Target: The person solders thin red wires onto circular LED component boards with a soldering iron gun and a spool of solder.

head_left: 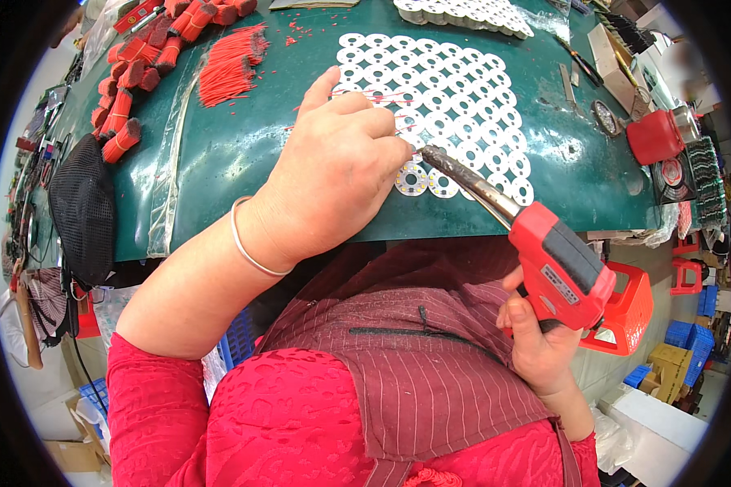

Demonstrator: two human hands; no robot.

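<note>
- White ring boards [473, 104] sit in a neat grid of rows on the green worktop [577, 158], right in front of the person, with the left side of the near rows tucked under the left hand [333, 166].
- Right hand [540, 341] is wrapped around the grip of a red-and-black soldering gun [560, 268]; its dark tip is right by the left fingertips, at the near-left part of the grid.
- Left hand is curled in over the boards with the index finger poking out. Can't honestly tell whether it's pinching a wire, since the knuckles block the view.
- Progress, my guess: early days. A few thin red wires [374, 95] lie across boards on the left side, so maybe a handful are done, but I can't see which joints are actually made.
- Most of the middle and right of the grid shows no wire at all, so I'd call that all left to do.
- Plenty of supplies too: a loose pile of red wires [231, 69], tied red bundles [122, 114] further left, plus a stack of similar white boards [467, 15] at the far edge.
</note>
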